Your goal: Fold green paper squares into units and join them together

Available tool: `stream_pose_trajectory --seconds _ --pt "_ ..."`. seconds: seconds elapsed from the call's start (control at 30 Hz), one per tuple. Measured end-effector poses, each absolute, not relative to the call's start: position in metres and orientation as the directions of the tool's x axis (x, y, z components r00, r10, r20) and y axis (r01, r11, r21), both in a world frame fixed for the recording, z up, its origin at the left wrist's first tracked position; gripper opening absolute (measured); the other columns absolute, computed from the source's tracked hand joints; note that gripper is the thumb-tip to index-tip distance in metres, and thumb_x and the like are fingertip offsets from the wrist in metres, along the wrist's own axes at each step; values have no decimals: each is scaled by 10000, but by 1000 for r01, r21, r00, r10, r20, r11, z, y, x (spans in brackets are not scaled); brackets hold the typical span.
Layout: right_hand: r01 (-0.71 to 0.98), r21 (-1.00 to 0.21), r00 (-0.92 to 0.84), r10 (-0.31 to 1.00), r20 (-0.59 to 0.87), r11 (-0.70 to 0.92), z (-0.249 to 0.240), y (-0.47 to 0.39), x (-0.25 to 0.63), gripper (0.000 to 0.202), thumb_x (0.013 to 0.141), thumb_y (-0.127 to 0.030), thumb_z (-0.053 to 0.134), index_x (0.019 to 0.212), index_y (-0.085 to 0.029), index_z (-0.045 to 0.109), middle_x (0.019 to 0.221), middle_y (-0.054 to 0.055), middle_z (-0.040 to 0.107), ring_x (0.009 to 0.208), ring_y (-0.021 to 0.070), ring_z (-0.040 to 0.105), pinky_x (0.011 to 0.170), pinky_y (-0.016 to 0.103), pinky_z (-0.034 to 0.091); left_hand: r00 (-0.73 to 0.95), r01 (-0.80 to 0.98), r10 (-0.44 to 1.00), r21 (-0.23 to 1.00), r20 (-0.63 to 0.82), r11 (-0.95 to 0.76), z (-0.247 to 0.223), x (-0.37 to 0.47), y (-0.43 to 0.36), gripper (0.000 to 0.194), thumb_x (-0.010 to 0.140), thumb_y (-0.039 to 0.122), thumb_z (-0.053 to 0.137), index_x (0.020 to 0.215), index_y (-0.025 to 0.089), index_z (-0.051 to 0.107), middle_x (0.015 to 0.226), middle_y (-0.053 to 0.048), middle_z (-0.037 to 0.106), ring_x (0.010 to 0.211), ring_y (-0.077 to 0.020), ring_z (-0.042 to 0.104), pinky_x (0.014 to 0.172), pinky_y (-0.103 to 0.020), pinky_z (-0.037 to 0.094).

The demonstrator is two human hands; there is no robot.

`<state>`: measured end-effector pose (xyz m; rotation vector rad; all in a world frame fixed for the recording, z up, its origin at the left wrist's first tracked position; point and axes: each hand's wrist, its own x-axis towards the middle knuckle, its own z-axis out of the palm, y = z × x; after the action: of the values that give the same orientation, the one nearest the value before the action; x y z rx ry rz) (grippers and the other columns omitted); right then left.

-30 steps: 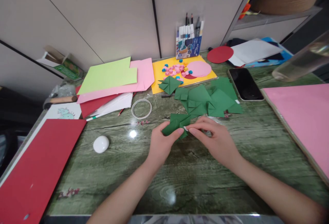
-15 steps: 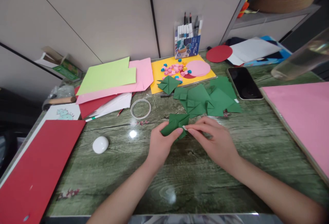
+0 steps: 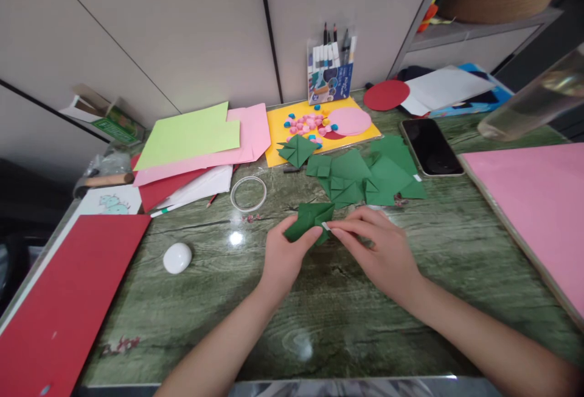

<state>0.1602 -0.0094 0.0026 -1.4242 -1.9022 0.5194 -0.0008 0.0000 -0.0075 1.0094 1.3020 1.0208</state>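
My left hand is closed on a folded green paper piece, its thumb pressed over the front. Between thumb and forefinger, my right hand pinches a small white strip, which looks like double-sided tape, at the right edge of that piece. Just beyond both hands lie overlapping folded green papers, one with a white strip on its right edge. Another folded green shape rests partly on the yellow sheet. A roll of tape lies flat to the left of my hands.
Pink and blue balls sit on the yellow sheet, near a pack of markers. A phone and a clear bottle stand right. Left are a white round object, red card and stacked coloured paper.
The white strip shows a little more between my right fingertips and the green paper. Otherwise both hands stay in nearly the same place; the view shifts slightly.
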Motion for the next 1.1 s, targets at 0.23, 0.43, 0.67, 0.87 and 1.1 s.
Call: stream_pose_trajectory --seconds 0.23,0.43,0.67,0.87,1.1 --pt "682 -635 -185 926 330 362 0 -10 161 168 857 -253 528 903 -229 688 766 31 622 731 154 555 681 319 361 17 -19 972 972 -235 235 -10 -1 0 227 688 305 677 863 160 671 785 -17 655 733 -143 550 700 -236 433" --pt "698 -595 -215 908 359 400 -1 -11 160 162 853 -234 535 923 -219 680 767 35 623 732 156 554 666 318 344 -8 39 979 978 -206 206 -8 0 -2 217 695 299 664 861 160 641 783 -11 632 741 -146 543 705 -239 431" --pt "735 -458 -271 836 477 500 1 -14 156 144 839 -179 549 895 -203 679 720 27 637 674 137 548 620 308 308 -70 164 985 972 -157 167 -2 3 -3 141 679 243 655 763 163 575 687 35 556 664 -116 489 625 -206 397" --pt "747 -378 -278 774 568 546 0 -17 150 109 794 -155 603 866 -188 678 699 19 644 642 136 539 606 319 279 -133 152 981 976 -139 159 -4 7 -7 106 683 191 621 747 167 539 660 46 532 634 -107 475 612 -207 396" --pt "791 -285 -303 750 587 542 2 -18 147 114 771 -169 621 870 -195 673 693 4 659 636 143 531 609 337 262 -179 38 966 980 -184 194 -12 10 -11 124 690 190 622 775 172 534 680 39 532 644 -103 461 618 -210 403"
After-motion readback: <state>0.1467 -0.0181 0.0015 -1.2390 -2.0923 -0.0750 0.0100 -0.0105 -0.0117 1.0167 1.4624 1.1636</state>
